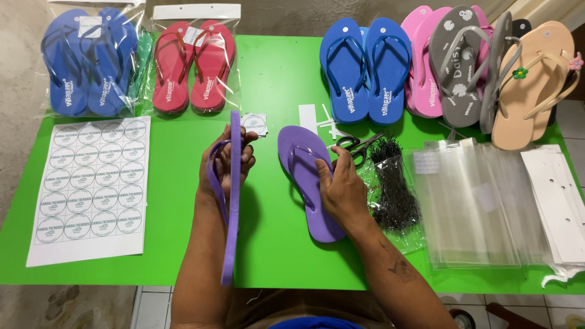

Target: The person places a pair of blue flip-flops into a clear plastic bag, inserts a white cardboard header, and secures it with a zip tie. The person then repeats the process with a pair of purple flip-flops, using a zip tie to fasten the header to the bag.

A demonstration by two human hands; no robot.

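Forearms: your two bare arms are reaching up from the bottom edge over the green table point(274, 73).
Left hand: your left hand point(230, 159) is closing around a purple flip-flop point(232, 201), fingers hooking through its strap, and you are holding it up on its edge so the thin side is facing the camera.
Right hand: your right hand point(342, 189) is pressing down on a second purple flip-flop point(304, 176), fingers half curled and touching its strap; nothing is being gripped in the palm.
Second flip-flop: it is lying flat, sole down, in the middle of the table, just right of the raised one.
Scissors: black-handled scissors point(356, 146) are lying just beyond your right hand.
Black ties: a clear bag of thin black ties point(393, 189) is sitting just right of your right hand.
Clear bags: a stack of clear plastic bags point(475, 207) is lying further right, with white card strips point(557, 201) beside it.
Sticker sheet: a white sheet of round stickers point(91, 186) is lying at the left.
Single sticker: one loose sticker point(254, 123) is lying just above your left hand.
Far edge: bagged blue flip-flops point(91, 61) and bagged red flip-flops point(194, 66) are resting at the left, loose blue flip-flops point(365, 70), pink flip-flops point(426, 73), grey flip-flops point(463, 67) and tan flip-flops point(533, 85) at the right.
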